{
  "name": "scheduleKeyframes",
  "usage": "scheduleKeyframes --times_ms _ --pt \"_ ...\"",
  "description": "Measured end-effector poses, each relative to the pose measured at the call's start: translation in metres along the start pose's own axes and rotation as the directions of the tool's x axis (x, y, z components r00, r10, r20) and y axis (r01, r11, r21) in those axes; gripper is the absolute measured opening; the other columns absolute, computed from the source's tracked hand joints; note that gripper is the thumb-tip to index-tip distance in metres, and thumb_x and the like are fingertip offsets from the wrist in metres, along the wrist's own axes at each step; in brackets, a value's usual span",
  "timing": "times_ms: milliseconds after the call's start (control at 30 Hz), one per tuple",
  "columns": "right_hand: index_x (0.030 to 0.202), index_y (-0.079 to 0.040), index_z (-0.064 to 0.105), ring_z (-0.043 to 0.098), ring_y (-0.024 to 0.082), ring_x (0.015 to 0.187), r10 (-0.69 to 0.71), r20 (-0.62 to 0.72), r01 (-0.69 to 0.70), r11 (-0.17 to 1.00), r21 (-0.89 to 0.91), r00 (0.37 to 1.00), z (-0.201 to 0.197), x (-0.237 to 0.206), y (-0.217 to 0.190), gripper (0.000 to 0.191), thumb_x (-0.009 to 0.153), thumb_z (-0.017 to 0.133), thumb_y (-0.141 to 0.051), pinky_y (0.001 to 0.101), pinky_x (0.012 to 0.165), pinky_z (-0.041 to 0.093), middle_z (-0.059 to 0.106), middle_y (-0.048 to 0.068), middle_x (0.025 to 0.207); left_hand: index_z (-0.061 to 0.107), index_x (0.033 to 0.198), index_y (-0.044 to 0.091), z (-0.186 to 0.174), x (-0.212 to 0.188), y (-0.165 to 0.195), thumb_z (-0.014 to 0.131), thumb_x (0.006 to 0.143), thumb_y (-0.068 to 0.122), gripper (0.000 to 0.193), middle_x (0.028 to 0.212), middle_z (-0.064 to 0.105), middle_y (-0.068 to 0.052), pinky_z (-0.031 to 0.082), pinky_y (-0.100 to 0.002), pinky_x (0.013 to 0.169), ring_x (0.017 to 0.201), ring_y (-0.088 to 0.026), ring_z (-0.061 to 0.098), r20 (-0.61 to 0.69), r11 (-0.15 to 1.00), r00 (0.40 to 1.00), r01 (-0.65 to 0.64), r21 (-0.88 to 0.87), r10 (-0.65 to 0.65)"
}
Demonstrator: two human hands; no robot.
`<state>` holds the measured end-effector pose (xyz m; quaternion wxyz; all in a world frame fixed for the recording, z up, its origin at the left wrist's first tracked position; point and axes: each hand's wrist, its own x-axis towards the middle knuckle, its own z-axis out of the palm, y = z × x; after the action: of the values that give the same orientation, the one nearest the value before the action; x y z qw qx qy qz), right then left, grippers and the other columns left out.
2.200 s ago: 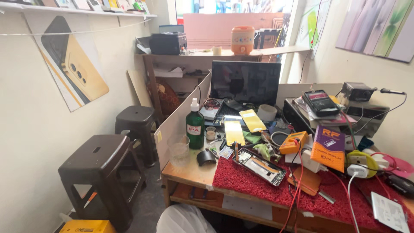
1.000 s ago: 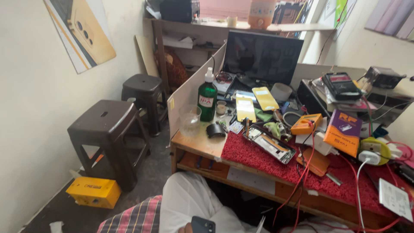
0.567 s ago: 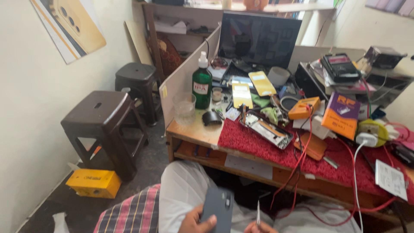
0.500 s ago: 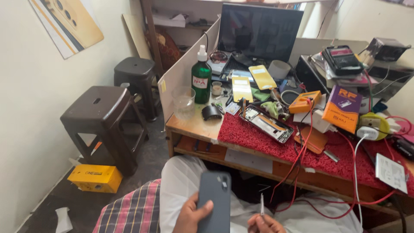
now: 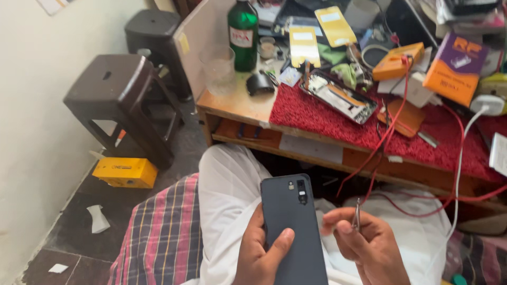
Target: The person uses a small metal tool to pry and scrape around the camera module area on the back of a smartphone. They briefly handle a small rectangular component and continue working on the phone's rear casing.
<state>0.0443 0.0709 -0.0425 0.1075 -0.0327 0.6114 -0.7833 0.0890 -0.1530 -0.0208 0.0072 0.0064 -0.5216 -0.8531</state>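
While the dark grey phone (image 5: 293, 227) lies back-up in the left hand (image 5: 260, 252), its rear cover looks whole and seated, so by my judgement the opening work has not yet begun. That hand wraps the phone from the left, thumb pressed on the lower back, fingers curled under where I cannot see them. Just right of it, the right hand (image 5: 366, 244) pinches a thin metal tool (image 5: 357, 214) between thumb and forefinger, tip pointing up, near the phone's right edge but not touching it. Both hands hover over the lap, above white cloth (image 5: 232, 179) and a plaid cloth (image 5: 163, 232) at near left.

Farther off, the wooden bench (image 5: 237, 105) carries a red mat (image 5: 317, 113) with an opened phone frame (image 5: 338, 97) lying on it, which suggests other work is already laid out there. A green bottle (image 5: 243, 31), a clear glass (image 5: 217, 66) and an orange meter (image 5: 396, 59) crowd the far part. Red wires (image 5: 385, 142) and a white cable (image 5: 458, 158) droop over the bench's near edge toward the right hand's side, so room is tighter there. Leftward there is more room: a dark stool (image 5: 119, 92) stands well apart, with a yellow box (image 5: 124, 171) on the floor near it.
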Motion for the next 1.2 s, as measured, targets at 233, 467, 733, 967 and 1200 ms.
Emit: scheduleKeyframes --times_ms 233,467,733,967,1200 --pt "0.1 0.007 0.075 0.066 0.009 0.073 -0.009 -0.023 0.004 0.971 -0.238 1.0 0.016 -0.005 -0.004 0.019 0.085 0.08 -0.003 0.0239 0.062 0.052 0.075 0.008 0.085 0.044 0.145 0.0 -0.002 -0.003 0.008 0.062 0.084 0.004 0.064 0.123 0.069 -0.013 0.052 -0.036 0.102 0.116 -0.02 0.067 0.05 0.998 0.997 0.067 -0.009 -0.066" --pt "0.118 0.004 0.07 0.065 0.008 0.084 -0.028 0.097 0.054 0.961 -0.271 0.995 0.005 -0.009 0.008 0.024 0.098 0.07 -0.008 0.0232 0.073 0.054 0.074 0.008 0.097 0.043 0.148 -0.001 0.002 0.014 0.011 0.059 0.094 0.013 0.058 0.126 0.07 -0.021 0.06 -0.034 0.089 0.107 -0.021 0.071 0.051 0.94 0.968 0.249 -0.233 -0.244" --pt "0.123 0.007 0.064 0.072 0.009 0.093 -0.119 0.0 0.112 0.94 -0.323 0.993 0.022 -0.015 0.0 0.03 0.094 0.065 -0.001 0.0242 0.075 0.058 0.074 0.008 0.099 0.03 0.161 0.007 0.005 0.017 0.017 0.053 0.098 0.01 0.068 0.131 0.065 -0.026 0.058 -0.036 0.096 0.112 -0.022 0.068 0.116 0.94 0.986 0.146 -0.308 -0.115" --pt "0.119 0.003 0.074 0.058 0.007 0.053 -0.112 -0.051 0.074 0.873 -0.483 0.992 0.038 -0.015 -0.015 0.026 0.093 0.076 -0.002 0.0212 0.042 0.045 0.066 0.007 0.063 0.026 0.161 0.006 0.004 0.014 0.018 0.052 0.1 0.009 0.067 0.136 0.064 -0.025 0.054 -0.041 0.105 0.12 -0.026 0.066 0.125 0.976 0.991 0.065 -0.207 -0.039" --pt "0.118 0.003 0.074 0.064 0.004 0.052 -0.189 -0.042 0.145 0.861 -0.488 0.981 0.046 -0.015 -0.016 0.027 0.091 0.076 -0.003 0.0188 0.041 0.045 0.076 0.004 0.066 0.029 0.16 0.0 0.004 0.011 0.019 0.051 0.101 0.007 0.063 0.14 0.062 -0.024 0.049 -0.041 0.115 0.131 -0.026 0.062 0.165 0.985 0.986 0.062 -0.158 -0.036"
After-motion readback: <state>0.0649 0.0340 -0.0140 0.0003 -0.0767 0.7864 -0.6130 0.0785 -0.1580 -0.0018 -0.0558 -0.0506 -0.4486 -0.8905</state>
